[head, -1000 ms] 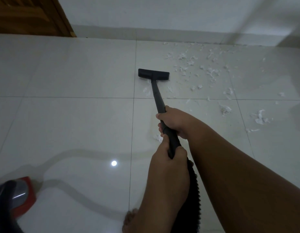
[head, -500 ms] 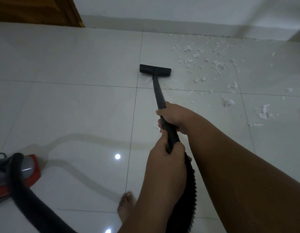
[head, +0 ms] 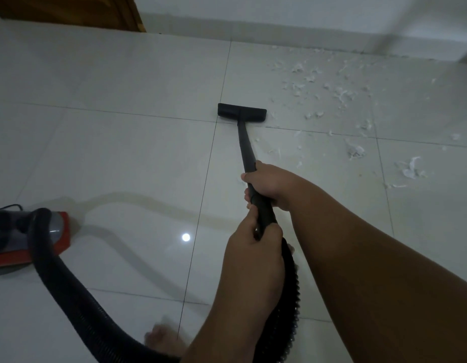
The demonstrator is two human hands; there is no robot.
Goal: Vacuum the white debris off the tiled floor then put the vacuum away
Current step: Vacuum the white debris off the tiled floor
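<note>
1. Head view: glossy tiled floor [head: 122, 153] meets a wall; white debris [head: 339, 95] lies scattered to the right (dim light).
2. Black wand [head: 246, 148], nozzle [head: 242, 112] on the floor left of the debris, runs through both fists: right hand [head: 273, 186] ahead, left hand [head: 253, 247] behind, fingers curled tight around it.
3. Red vacuum body [head: 30, 239] sits far left.

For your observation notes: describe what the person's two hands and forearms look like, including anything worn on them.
Both forearms are bare in view; no sleeve shows. The left hand and the right hand wear no gloves, and no ring, watch or bracelet is visible. The dim light hides finer detail such as the nails.
</note>
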